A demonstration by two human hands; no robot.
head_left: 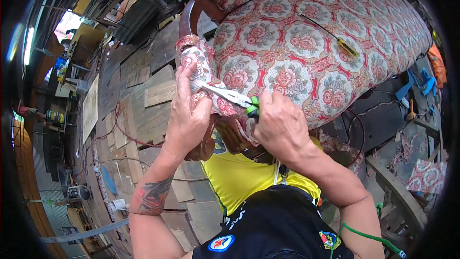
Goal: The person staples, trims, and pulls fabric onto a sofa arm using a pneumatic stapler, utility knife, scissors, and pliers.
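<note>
L hand [189, 115] is set at 9 o'clock of the armrest. Its grip is pressed together on the floral fabric [199, 64], w/ fingers laid upward and thumb tucked by the wooden arm [207, 147]. The tattooed forearm is raised from 7 o'clock. The fabric is bunched and partly lifted at the arm front, so the stripping is judged begun, most of the cover yet to be freed. The needle-nose pliers [230, 96] are aimed at 10 o'clock, tips at the fabric edge; what's nipped can't be told. R hand [280, 124] is clenched, its grip wrapped round the green handles, knuckles up. A yellow-handled screwdriver [342, 45] is seen on the seat cushion [287, 74], at 2 o'clock.
</note>
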